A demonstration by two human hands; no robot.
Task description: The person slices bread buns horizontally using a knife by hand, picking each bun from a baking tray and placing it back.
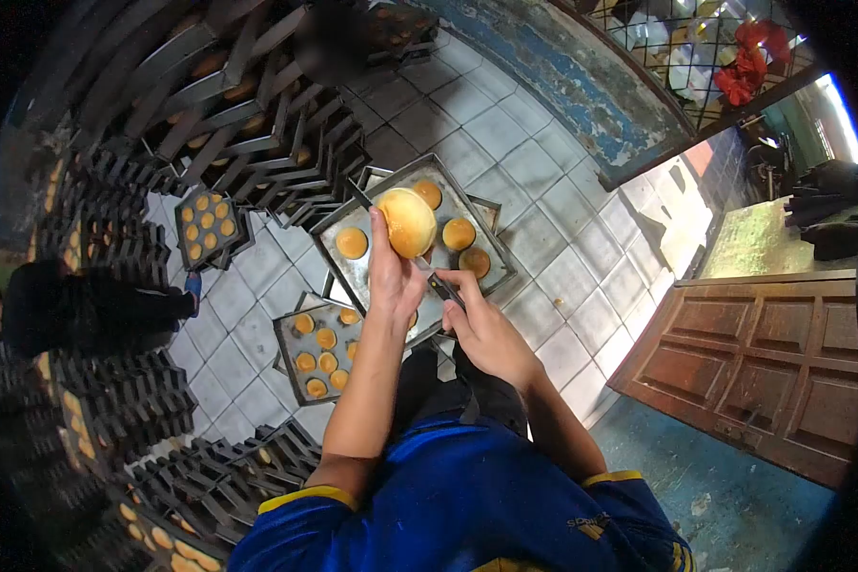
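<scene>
My left hand (389,278) is wrapped round a golden-topped bun (407,221), held up above a metal baking tray (355,274). In my right hand (487,332) is the dark handle of a knife (442,288). The blade runs up toward the bun, and a dark tip shows beyond its far side. Whether the blade is inside the bun or behind it, I cannot tell. Several round buns lie apart on the tray below, among them a bun (351,242) left of my hand and another (459,234) to the right.
A second tray of buns (307,379) lies lower left, and another (205,227) sits farther left on the tiled floor (582,276). Stacked dark racks (210,105) with trays line the left. Another person (95,303) is there. A wooden door (753,353) stands right.
</scene>
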